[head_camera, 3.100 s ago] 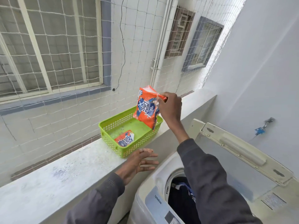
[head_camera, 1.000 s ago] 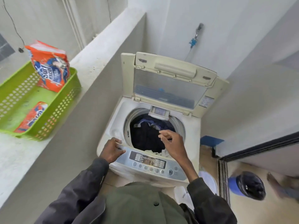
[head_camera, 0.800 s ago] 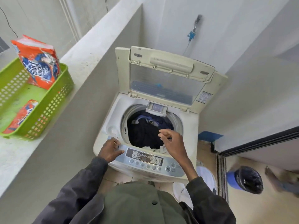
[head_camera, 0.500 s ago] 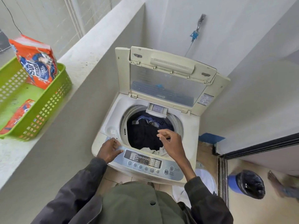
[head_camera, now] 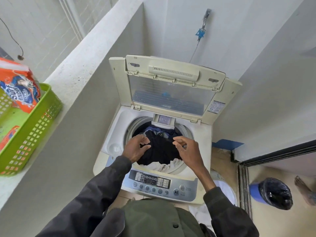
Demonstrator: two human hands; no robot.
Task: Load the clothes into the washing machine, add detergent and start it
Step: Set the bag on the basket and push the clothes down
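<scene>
The top-loading washing machine stands below me with its lid raised. Dark clothes and a pale garment fill the drum. My left hand and my right hand both hover over the drum opening, fingers loosely curled, holding nothing. The control panel lies just below my wrists. An orange detergent packet stands in a green basket on the ledge at left, with a smaller packet lying in it.
A concrete ledge runs along the left of the machine. A tap sits on the back wall. At lower right are a door track, a blue bin with a black liner and someone's bare foot.
My left hand has left the machine's front left corner and moved up over the drum, beside my right hand. Earlier, my right hand set the detergent packet in the basket.
</scene>
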